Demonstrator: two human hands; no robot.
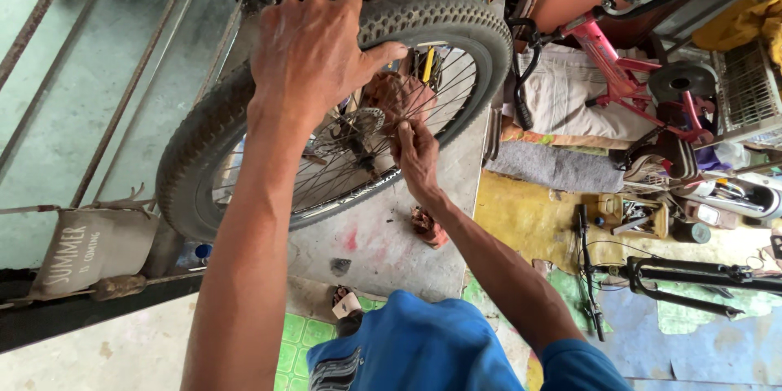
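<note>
Two hands work on one wheel (244,155), which stands upright on the floor at about 10 o'clock from the person's blue shirt (415,342). The left hand (314,53) sits on top of the tyre (456,20) at the wheel's 12 o'clock; its fingers (326,8) curl over the tread toward the far side while the thumb (383,55) presses the near sidewall, so the hand is clamped on the tyre. The left forearm rises almost straight up from the bottom edge of the view, wrist slightly bent over the rubber. The right hand (417,155) reaches in among the spokes (342,171) at about 3 o'clock from the hub (364,124); its fingers are drawn together and pinched at a spoke, though what, if anything, lies between them I cannot tell. A reddish rag (399,98) hangs just above that hand, against the spokes. The right forearm runs diagonally from 5 o'clock up to the wheel.

One red brick piece (429,226) lies on the concrete just below the right wrist. One pink bicycle frame (619,65) stands at 2 o'clock, well apart. One black fork (700,277) lies on the floor at 4 o'clock, beside a yellow mat (521,216). One grey cloth bag (90,248) hangs from a rusty railing (114,114) at 9 o'clock.
</note>
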